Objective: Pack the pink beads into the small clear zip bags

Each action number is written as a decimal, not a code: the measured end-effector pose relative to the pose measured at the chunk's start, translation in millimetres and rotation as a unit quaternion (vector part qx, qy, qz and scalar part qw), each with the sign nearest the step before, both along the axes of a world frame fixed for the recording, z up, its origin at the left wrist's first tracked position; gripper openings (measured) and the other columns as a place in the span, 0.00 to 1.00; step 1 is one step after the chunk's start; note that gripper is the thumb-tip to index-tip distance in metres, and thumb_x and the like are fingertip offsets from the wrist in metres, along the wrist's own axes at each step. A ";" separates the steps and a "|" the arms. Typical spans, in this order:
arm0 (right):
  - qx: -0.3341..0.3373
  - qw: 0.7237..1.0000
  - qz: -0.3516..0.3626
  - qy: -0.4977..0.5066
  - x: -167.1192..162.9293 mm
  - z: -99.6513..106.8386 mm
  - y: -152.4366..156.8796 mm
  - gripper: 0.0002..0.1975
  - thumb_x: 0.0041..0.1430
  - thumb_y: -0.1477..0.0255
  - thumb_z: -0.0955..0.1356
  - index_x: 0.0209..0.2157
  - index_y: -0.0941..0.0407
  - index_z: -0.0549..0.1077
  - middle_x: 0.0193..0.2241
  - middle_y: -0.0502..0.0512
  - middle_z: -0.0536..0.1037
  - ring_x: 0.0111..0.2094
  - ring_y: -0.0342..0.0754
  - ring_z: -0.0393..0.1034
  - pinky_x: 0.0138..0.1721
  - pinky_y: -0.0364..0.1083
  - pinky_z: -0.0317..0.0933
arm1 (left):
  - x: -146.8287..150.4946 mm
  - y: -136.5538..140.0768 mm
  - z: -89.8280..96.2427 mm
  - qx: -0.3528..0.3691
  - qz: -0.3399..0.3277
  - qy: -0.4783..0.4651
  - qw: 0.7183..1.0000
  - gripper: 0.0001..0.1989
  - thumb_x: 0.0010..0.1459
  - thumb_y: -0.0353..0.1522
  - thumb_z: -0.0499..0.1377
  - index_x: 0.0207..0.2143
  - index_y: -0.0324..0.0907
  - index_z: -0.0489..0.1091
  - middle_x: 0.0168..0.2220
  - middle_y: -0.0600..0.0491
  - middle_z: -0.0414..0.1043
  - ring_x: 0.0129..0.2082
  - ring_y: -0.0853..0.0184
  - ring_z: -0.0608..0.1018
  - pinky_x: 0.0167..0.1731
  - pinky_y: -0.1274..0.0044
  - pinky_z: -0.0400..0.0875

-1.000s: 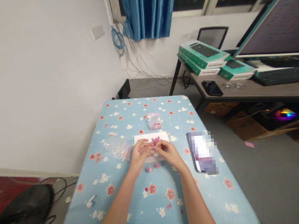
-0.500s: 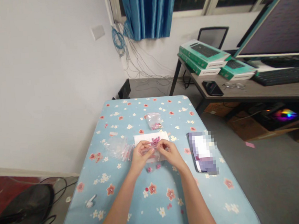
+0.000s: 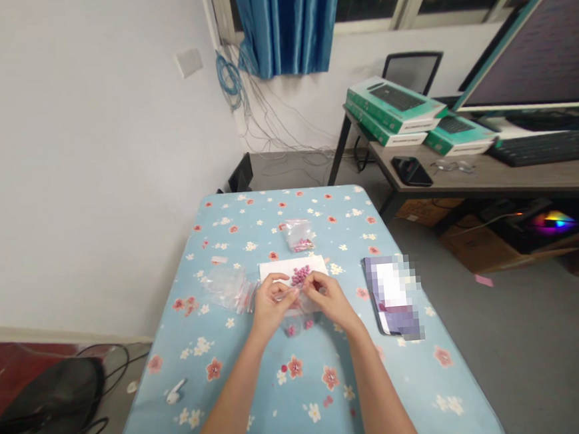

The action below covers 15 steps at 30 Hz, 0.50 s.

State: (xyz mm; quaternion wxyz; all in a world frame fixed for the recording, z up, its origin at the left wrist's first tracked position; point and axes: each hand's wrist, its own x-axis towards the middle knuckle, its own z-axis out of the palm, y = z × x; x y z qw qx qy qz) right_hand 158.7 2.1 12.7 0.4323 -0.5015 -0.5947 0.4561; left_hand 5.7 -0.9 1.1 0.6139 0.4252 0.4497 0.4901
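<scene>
Fingers and thumb of my left hand [image 3: 270, 307] pinch the left side of the top edge of a small clear plastic bag [image 3: 300, 324]. My right hand [image 3: 330, 295] pinches the same edge close by on the right, the fingertips almost meeting. Some pink beads show low in the bag, which hangs toward me. Just beyond my fingertips a cluster of loose pink beads [image 3: 301, 274] lies on a sheet of white paper [image 3: 272, 268]. Left of my left hand is a loose pile of clear zip bags [image 3: 227, 289].
Farther back on the flowered table [image 3: 249, 210] lies a clear bag with pink beads [image 3: 299, 235]. A phone [image 3: 385, 300] rests at the right and a white earbud [image 3: 175, 392] at the near left. A desk with green keyboard boxes [image 3: 394, 105] stands beyond, on the right.
The bag has shifted very slightly, and its lower part sits a little farther right. Both hands keep their pinch in nearly the same place.
</scene>
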 end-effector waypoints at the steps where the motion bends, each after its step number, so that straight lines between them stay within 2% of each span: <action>1: 0.002 1.000 -0.011 0.003 0.8 -0.5 0.6 0.08 0.52 0.70 0.65 0.22 0.56 0.64 0.20 0.46 0.62 0.24 0.42 0.55 0.28 0.42 0.50 | 0.2 0.2 0.2 -0.003 -0.001 -0.004 1.000 0.22 0.43 0.38 0.68 0.38 0.41 0.64 0.24 0.58 0.72 0.22 0.69 0.77 0.24 0.77 0.76; 4: 0.012 0.999 -0.048 0.014 4.9 -2.6 2.5 0.09 0.52 0.69 0.64 0.22 0.56 0.63 0.19 0.46 0.59 0.24 0.42 0.53 0.27 0.42 0.49 | 0.0 1.3 0.7 -0.011 0.018 -0.028 0.999 0.24 0.43 0.39 0.68 0.40 0.41 0.63 0.29 0.56 0.73 0.26 0.68 0.78 0.23 0.77 0.76; 7: 0.015 0.998 -0.060 0.018 9.2 -4.9 3.7 0.09 0.52 0.68 0.64 0.21 0.55 0.62 0.19 0.46 0.59 0.24 0.42 0.53 0.27 0.42 0.48 | -0.8 2.6 0.2 -0.016 0.047 -0.035 0.998 0.22 0.43 0.38 0.68 0.37 0.41 0.64 0.24 0.59 0.70 0.24 0.69 0.78 0.24 0.78 0.76; 12: -0.010 1.000 -0.017 0.008 10.0 -7.0 3.1 0.11 0.52 0.67 0.65 0.21 0.56 0.63 0.19 0.46 0.59 0.23 0.42 0.53 0.26 0.42 0.48 | -1.4 1.8 1.1 -0.019 0.048 -0.022 0.998 0.18 0.44 0.37 0.66 0.36 0.42 0.65 0.21 0.60 0.70 0.22 0.68 0.78 0.25 0.77 0.75; 15: -0.018 1.000 0.004 0.013 7.8 -6.7 2.5 0.11 0.53 0.67 0.65 0.20 0.56 0.63 0.19 0.46 0.60 0.23 0.42 0.54 0.26 0.41 0.49 | -1.7 0.1 3.0 -0.013 0.040 -0.004 0.999 0.15 0.47 0.36 0.63 0.37 0.42 0.66 0.19 0.61 0.69 0.20 0.68 0.77 0.23 0.78 0.73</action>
